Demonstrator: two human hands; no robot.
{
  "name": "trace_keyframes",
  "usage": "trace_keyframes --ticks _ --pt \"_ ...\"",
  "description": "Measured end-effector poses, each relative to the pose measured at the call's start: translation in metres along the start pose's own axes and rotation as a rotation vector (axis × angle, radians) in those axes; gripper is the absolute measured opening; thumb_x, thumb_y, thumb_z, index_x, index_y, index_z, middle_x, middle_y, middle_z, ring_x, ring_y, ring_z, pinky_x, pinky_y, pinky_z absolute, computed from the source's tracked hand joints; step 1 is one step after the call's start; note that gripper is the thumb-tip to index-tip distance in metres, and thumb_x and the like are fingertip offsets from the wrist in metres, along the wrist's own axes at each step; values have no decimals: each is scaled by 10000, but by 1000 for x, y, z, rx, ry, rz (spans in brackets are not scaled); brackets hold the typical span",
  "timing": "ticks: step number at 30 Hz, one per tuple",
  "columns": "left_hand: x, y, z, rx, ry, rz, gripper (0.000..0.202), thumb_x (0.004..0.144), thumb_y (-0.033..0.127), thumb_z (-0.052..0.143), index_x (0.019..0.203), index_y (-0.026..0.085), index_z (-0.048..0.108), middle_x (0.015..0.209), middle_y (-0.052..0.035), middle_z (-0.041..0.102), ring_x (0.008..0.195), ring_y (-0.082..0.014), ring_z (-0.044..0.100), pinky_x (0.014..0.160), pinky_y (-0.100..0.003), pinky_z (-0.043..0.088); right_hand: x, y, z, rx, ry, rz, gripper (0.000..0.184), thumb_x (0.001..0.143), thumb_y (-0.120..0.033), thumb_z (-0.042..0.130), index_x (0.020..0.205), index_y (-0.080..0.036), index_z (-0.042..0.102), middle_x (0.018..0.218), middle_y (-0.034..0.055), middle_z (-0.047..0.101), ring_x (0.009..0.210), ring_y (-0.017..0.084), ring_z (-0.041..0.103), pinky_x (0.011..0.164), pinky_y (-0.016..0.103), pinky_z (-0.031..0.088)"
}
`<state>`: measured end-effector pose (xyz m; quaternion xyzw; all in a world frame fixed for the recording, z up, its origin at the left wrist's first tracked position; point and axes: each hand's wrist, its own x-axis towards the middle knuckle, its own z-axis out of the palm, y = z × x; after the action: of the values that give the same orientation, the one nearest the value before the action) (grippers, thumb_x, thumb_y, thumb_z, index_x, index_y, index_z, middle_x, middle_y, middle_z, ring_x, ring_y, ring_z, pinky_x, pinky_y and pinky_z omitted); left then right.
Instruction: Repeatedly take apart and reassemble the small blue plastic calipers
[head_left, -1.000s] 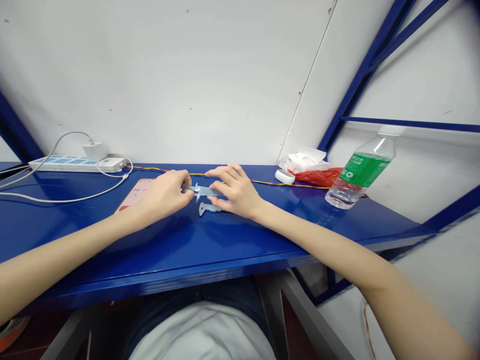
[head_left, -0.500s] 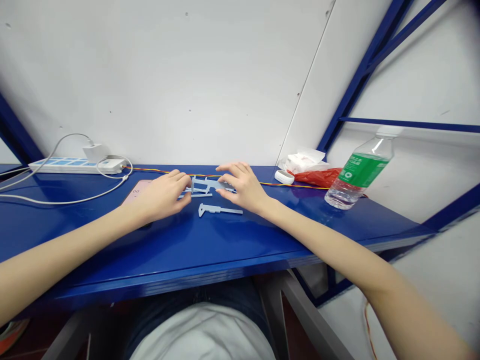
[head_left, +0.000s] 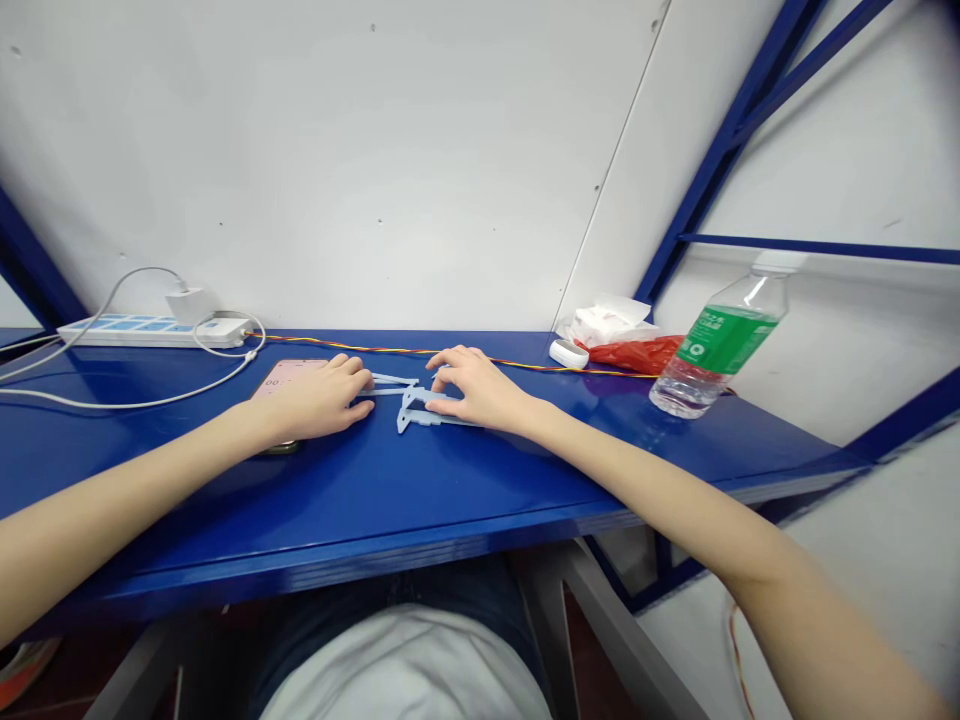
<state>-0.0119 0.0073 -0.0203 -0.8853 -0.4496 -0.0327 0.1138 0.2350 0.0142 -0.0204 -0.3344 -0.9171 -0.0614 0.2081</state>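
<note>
A light blue plastic vernier caliper (head_left: 426, 396) is in my right hand (head_left: 480, 390), with the thumb and fingers closed about it low over the table. Just in front of it lies a second caliper (head_left: 405, 420), partly covered by the held one and by my right hand. My left hand (head_left: 326, 397) rests over the phone's right side, thumb apart from the fingers. Other light blue calipers (head_left: 391, 381) lie between my hands, their left ends hidden behind my left fingers. No grip of my left hand on them shows.
A phone (head_left: 279, 378) lies under my left hand on the blue table (head_left: 337, 500). A power strip (head_left: 135, 330) with white cables is at left. A yellow-red wire (head_left: 360, 346) runs along the back. At right are a white case (head_left: 568, 353), tissues (head_left: 609, 322), a red bag (head_left: 637, 354) and a water bottle (head_left: 720, 340).
The caliper that spanned both hands has come down and toward me in my right hand, over the caliper lying in front. My left hand has let go of it and moved slightly left.
</note>
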Motion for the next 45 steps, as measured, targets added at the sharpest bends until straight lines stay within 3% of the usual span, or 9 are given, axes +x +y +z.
trace_keyframes --ticks 6,15,17,21,24,28,33,38,45 --pt "4 -8 2 -92 -32 25 197 828 267 386 836 210 575 888 -46 586 857 -195 556 806 -322 438 -1 -4 -4 19 -109 14 232 861 -358 588 756 -179 690 1161 99 608 1094 243 537 989 451 371" --pt "3 -5 0 -88 -27 28 222 815 259 370 762 210 579 863 -57 606 868 -217 557 802 -348 438 -1 -7 -3 76 -84 -78 189 857 -348 595 803 -194 691 1156 87 617 1061 228 555 964 433 398" --pt "2 -5 0 -93 -19 10 186 804 261 387 766 210 563 859 -53 601 863 -212 557 796 -341 442 0 -1 -4 35 -62 -30 184 855 -348 594 849 -189 686 1138 89 621 1062 235 548 952 436 401" --pt "2 -6 -1 -110 22 -24 111 784 286 439 814 215 519 854 -42 595 869 -208 559 761 -323 451 1 18 -6 -100 -69 198 171 836 -320 609 890 -173 678 1096 98 627 1049 261 540 916 449 415" --pt "1 -5 -3 -98 26 -47 141 807 321 436 845 229 535 849 -36 596 827 -207 575 722 -322 454 0 31 -6 -177 -115 341 145 808 -312 635 841 -180 686 1066 101 632 1025 275 553 876 449 435" --pt "0 0 -8 -29 44 -23 175 824 305 422 836 232 580 863 -57 617 850 -225 585 779 -350 461 -2 42 0 -233 -119 435 157 801 -307 631 727 -178 682 964 115 648 945 279 582 780 427 466" --pt "3 -3 -6 -19 106 30 170 805 273 424 766 220 581 853 -74 640 916 -249 573 851 -386 448 -6 50 6 -234 -114 321 199 833 -267 583 685 -179 684 943 117 660 847 224 586 730 359 467" --pt "6 -14 1 84 160 92 202 840 264 372 822 208 565 895 -82 644 939 -248 561 864 -399 423 -6 43 -1 -250 -152 307 163 809 -149 574 685 -179 675 1055 109 656 949 251 572 776 383 460" --pt "3 -13 -10 173 263 16 209 890 253 342 826 199 533 893 -82 657 922 -255 561 809 -379 414 -2 36 -5 -325 59 157 138 848 -136 535 789 -160 657 1160 120 617 1092 269 538 922 442 419"
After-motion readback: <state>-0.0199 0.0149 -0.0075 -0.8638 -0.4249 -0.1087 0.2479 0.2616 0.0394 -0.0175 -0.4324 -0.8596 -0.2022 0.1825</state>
